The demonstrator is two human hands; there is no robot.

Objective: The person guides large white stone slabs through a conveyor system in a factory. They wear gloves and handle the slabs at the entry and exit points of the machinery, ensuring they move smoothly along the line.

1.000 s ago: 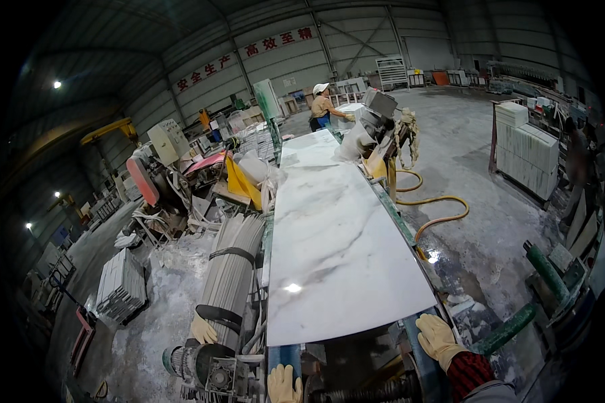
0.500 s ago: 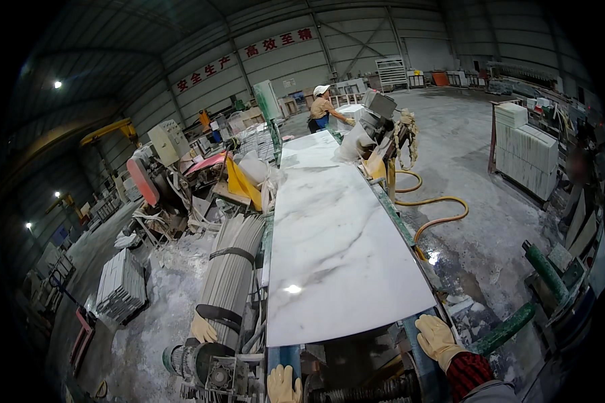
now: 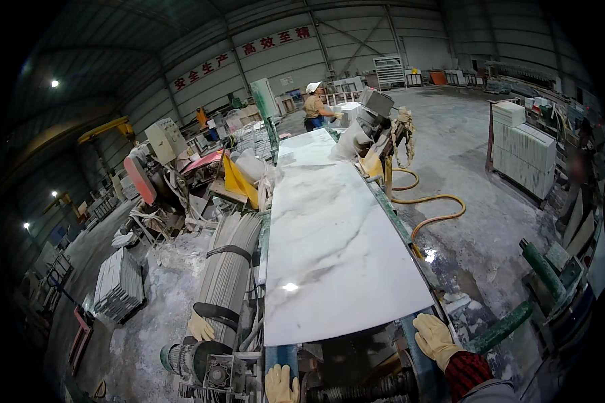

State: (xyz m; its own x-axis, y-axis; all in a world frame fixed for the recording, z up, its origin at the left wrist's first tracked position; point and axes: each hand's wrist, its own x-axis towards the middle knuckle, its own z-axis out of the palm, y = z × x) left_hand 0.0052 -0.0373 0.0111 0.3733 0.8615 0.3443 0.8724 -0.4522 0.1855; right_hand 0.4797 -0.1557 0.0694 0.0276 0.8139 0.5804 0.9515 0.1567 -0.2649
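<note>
A long white marble slab [image 3: 339,262] with grey veins lies flat on the machine bed in front of me, its near edge slightly curved in view. My left hand [image 3: 281,384], in a cream glove, rests on the blue rail [image 3: 282,356] at the near left corner, fingers stretched. Also gloved, my right hand [image 3: 435,338] lies on the right-hand blue rail beside the slab's near right corner, fingers extended and holding nothing. Another cream glove [image 3: 199,327] is at the foot of the bundled pale strips [image 3: 232,269]; whether a hand fills it is unclear.
A motor [image 3: 185,360] sits at lower left, near dark rollers [image 3: 366,389] below the slab's near edge. Green pipes [image 3: 501,329] stick out at right. A yellow hose [image 3: 444,199] curls across the floor. Beyond the slab, a co-worker [image 3: 314,107] stands beside stacked blocks.
At the far end the co-worker has straightened up a little and shifted left. The whole view has moved slightly. My hands and the slab stay in about the same places.
</note>
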